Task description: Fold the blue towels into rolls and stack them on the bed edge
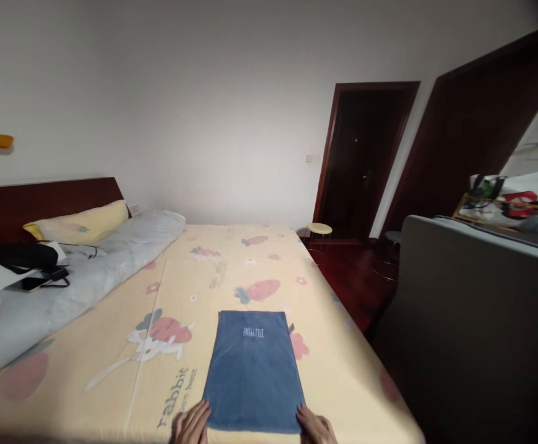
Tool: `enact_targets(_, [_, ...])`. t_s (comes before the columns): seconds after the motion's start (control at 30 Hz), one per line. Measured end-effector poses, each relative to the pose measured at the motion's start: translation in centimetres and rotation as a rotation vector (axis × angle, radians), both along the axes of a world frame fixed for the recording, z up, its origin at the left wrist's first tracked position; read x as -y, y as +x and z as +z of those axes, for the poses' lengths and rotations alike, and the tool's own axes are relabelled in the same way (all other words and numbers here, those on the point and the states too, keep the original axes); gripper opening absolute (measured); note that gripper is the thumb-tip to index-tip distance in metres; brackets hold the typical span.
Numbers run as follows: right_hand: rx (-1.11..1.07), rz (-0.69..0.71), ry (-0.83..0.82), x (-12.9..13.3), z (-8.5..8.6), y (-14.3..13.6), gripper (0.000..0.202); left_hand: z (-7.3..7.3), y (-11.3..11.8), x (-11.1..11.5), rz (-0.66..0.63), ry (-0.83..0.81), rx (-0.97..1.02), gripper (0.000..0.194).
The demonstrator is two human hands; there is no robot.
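A dark blue cloth (255,370) with white lettering near its far edge lies flat on the bed (343,394), which has a yellow sheet printed with carrots and a rabbit. At the cloth's near left corner is my left hand (193,423), its fingers together and their tips on the edge. My right hand (315,425) holds the near right corner in the same way. Both thumbs are mostly hidden.
A grey quilt (111,265) and a yellow pillow (84,223) lie along the headboard at left, with a phone and dark items on the quilt. A grey panel (472,320) stands right of the bed. Beyond the bed's far corner is a round stool (319,229).
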State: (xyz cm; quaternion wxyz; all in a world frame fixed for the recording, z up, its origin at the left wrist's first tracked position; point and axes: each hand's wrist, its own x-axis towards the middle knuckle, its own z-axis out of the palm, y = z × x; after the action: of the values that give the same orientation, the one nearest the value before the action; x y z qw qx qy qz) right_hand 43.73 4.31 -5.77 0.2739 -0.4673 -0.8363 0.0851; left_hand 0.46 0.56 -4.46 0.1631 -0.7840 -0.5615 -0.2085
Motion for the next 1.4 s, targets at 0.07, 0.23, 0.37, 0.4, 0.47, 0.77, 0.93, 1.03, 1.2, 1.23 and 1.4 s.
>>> enact_targets(0.07, [0.021, 0.007, -0.049, -0.6, 1.1, 0.1, 0.035, 0.9, -0.6, -0.4, -0.042, 0.026, -0.007, 0.040])
enact_targets(0.23, [0.004, -0.018, -0.011, -1.7, 1.9, -0.2, 0.033, 3.6, -0.5, -0.4, -0.005, -0.063, 0.087, 0.035])
enact_targets(0.37, [-0.047, 0.016, 0.000, -0.9, 2.2, 0.5, 0.028, 5.9, 0.5, 0.1, 0.056, -0.213, 0.207, 0.033])
enact_targets(0.4, [-0.062, 0.024, -0.031, -0.5, 2.6, 0.7, 0.028, 6.3, 0.8, 0.3, 0.078, -0.241, 0.237, 0.032])
enact_targets(0.47, [-0.097, 0.029, -0.127, 0.4, 3.6, 0.9, 0.028, 6.4, 1.1, 0.6, 0.099, -0.267, 0.299, 0.029])
enact_targets(0.77, [-0.588, -0.180, -0.439, -0.4, 8.9, -0.9, 0.023, 4.5, -0.1, 0.6, 0.066, -0.171, 0.814, 0.007])
enact_targets(0.93, [-0.854, -0.273, -0.450, -1.3, 9.4, -2.4, 0.033, 5.0, 0.9, -1.2, 0.138, -0.262, 1.110, 0.048])
enact_targets(1.03, [-0.863, -0.298, -0.438, -1.5, 8.9, -3.1, 0.038, 5.2, 1.2, -1.9, 0.167, -0.238, 1.111, 0.054])
enact_targets(1.2, [-0.835, -0.315, -0.431, -1.6, 8.1, -3.3, 0.037, 5.3, 1.1, -2.0, 0.166, -0.188, 1.001, 0.049])
enact_targets(1.23, [-0.815, -0.317, -0.428, -1.5, 7.9, -3.2, 0.037, 5.2, 1.2, -1.9, 0.166, -0.167, 0.946, 0.048])
enact_targets(1.4, [-0.592, -0.361, -0.352, -1.0, 6.1, -2.7, 0.036, 4.0, 1.9, -1.9, 0.193, -0.116, 0.708, 0.037])
